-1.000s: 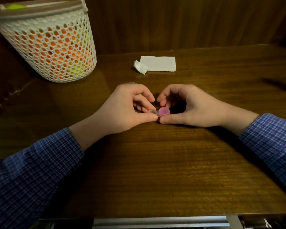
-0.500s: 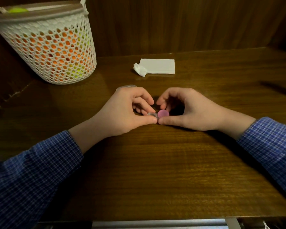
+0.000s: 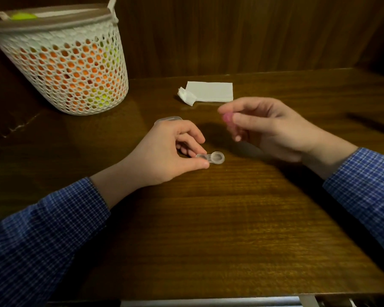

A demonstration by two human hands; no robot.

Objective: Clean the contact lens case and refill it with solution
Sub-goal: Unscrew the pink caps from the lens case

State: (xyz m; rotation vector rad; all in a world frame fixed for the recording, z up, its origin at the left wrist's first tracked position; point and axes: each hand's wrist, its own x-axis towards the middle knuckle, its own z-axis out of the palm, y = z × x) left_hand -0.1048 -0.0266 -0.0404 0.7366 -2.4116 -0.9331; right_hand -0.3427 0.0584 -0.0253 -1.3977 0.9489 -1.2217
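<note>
Your left hand [image 3: 162, 151] pins the clear plastic two-well contact lens case [image 3: 211, 157] flat on the brown wooden surface [image 3: 208, 229]; thumb & index fingers [image 3: 195, 138] pinch its left end, so only the right well shows, uncapped, mouth up. The case's long axis runs left-right, open well pointing toward your right side. Your right hand [image 3: 268, 129] hangs above the surface, up & right of the case, well apart from it, fingers curled round the small pink round cap [image 3: 227, 118]; it's blurred, so can't tell the exact grip.

A clear lid-like piece [image 3: 169, 119] peeks out behind your left knuckles, prob. the other cap, but can't be sure. White folded tissue [image 3: 210, 91] lies further back, nearer the right hand; white mesh basket [image 3: 71, 69] stands far left.

Judgement: case looks opened, cleaning not yet begun. The right hand is nearer the tissue, so park the cap first, then reach back for it while the left steadies the case.
</note>
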